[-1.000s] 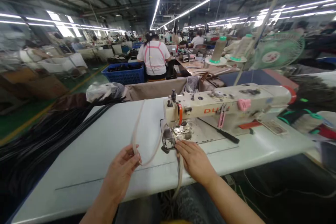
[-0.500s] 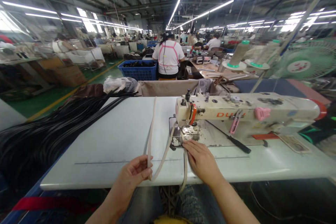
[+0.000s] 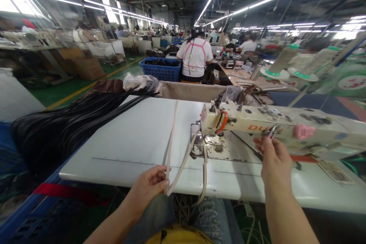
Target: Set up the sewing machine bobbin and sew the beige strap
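Near the table's front edge my left hand (image 3: 153, 183) pinches a long beige strap (image 3: 170, 141) between thumb and fingers. From there the strap doubles back up to the needle area of the sewing machine (image 3: 257, 118). Another length of it hangs over the front edge. On the right, my right hand (image 3: 274, 156) has its fingers closed round the thread snips (image 3: 271, 131) at the machine's arm. The blades poke up above the fingertips, while the pink handles are mostly covered.
A pink holder (image 3: 303, 132) sits on the machine's arm. Many black straps (image 3: 77, 126) drape off the table's left side, above a blue crate (image 3: 42, 213). Thread cones (image 3: 281, 61) stand behind the machine. Ahead, a person (image 3: 196, 55) sits facing away beside a blue basket (image 3: 161, 69).
My right hand has left the strap by the needle plate and moved right and up to the snips, closing on them. The left hand keeps its pinch. The view has swung slightly left.
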Tool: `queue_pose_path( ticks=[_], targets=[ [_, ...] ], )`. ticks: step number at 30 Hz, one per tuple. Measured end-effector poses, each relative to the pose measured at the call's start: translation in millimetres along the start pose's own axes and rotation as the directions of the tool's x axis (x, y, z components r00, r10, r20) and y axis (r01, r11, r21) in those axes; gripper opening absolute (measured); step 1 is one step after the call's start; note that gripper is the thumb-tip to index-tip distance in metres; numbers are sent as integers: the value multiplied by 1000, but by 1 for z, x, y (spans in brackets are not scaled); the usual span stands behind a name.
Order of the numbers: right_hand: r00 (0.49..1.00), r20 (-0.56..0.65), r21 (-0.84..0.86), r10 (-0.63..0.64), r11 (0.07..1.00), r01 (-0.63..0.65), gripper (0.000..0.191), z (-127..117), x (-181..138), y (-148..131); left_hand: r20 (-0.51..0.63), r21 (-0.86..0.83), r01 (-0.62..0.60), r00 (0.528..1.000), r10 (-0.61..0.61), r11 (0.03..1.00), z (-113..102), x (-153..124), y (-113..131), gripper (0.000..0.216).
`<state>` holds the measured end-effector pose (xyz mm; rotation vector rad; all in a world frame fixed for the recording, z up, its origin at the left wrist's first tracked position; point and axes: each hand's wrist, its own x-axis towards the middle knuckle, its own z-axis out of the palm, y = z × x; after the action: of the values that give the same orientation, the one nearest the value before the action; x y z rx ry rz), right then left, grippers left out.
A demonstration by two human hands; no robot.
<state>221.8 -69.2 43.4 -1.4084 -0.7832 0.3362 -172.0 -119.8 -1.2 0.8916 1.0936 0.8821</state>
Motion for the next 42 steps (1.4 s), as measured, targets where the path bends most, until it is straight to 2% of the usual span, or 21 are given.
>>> queue_pose_path(
  ticks=[4,9,13,16,19,22,26,30,34,37,42],
  targets=[
    [998,-25,161,64,985,-59,64,4,3,-8,23,14,-29,999,29,999,2,-3,0,56],
    [988,22,267,154,951,-154,58,5,-27,2,30,50,-29,999,28,998,-3,-7,-4,57],
    [957,156,198,245,941,-273,55,9,-68,12,-1,108,-18,1000,18,994,-7,-6,-6,62],
    [898,294,106,327,923,-371,58,15,-98,14,20,157,-28,999,26,987,-8,-5,-8,63],
    [844,407,35,349,917,-397,55,21,-117,11,37,178,-34,999,28,983,-9,-4,-11,67],
    [808,479,-36,344,927,-374,50,24,-126,9,40,186,-34,999,27,982,-9,-5,-14,69],
    [790,518,-131,327,943,-305,45,26,-132,8,56,193,-36,998,26,981,-8,-6,-15,67],
    [770,573,-210,280,959,-193,41,29,-138,7,62,204,-40,998,28,978,-9,-6,-15,65],
    [719,648,-278,250,957,-82,44,33,-139,7,64,208,-46,997,33,977,-9,-7,-14,64],
    [707,664,-309,243,950,-36,47,36,-138,7,62,209,-46,998,33,977,-9,-8,-13,63],
    [686,682,-406,252,911,69,39,39,-139,3,68,190,-45,997,33,981,-11,-7,-17,62]
  ],
)
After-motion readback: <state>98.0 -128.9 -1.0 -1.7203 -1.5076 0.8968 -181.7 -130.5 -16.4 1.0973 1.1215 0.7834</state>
